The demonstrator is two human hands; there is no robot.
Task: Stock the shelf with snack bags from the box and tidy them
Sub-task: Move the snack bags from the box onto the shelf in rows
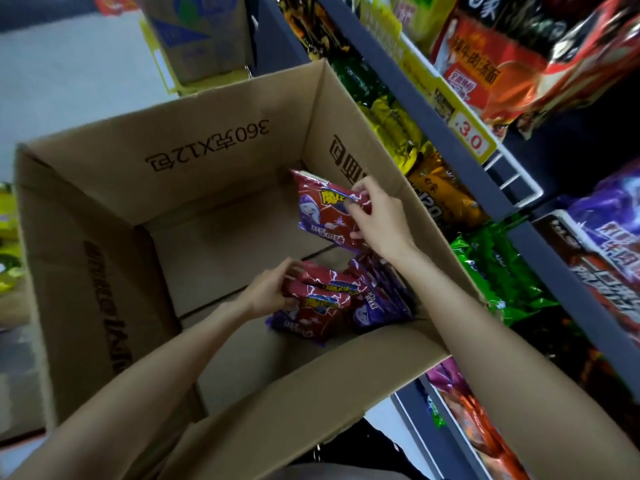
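Head view, looking down into an open cardboard box (104,258) standing on the floor just beside the shelf (436,109).

Right hand (377,220): fingers curled round the right edge of a red snack bag (322,211), thumb and fingertips pinching it. The bag is raised clear of the box floor, tilted, its printed face up, close to the box's right wall.

Left hand (268,289): grips the left end of a red snack bag stack (325,289), fingers wrapped over the top bag. Exact count of bags in the grip cannot be told; at least two red ones show.

Beneath and right of that stack, purple snack bags (377,303) lie in the near right corner of the box, against the near wall and right wall. The rest of the box floor is bare cardboard. Printed black characters run along the far wall and left wall of the box.

Shelf, right side of frame: dark blue rails, rows of packets on several levels. Yellow packets (394,129) and green packets (498,271) sit on the level just beside the box's right wall. A yellow price tag (471,138) on a rail reads 3.0. Red noodle packs (485,71) fill the level above.

A second cardboard carton (201,39) stands on the floor beyond the box's far wall.
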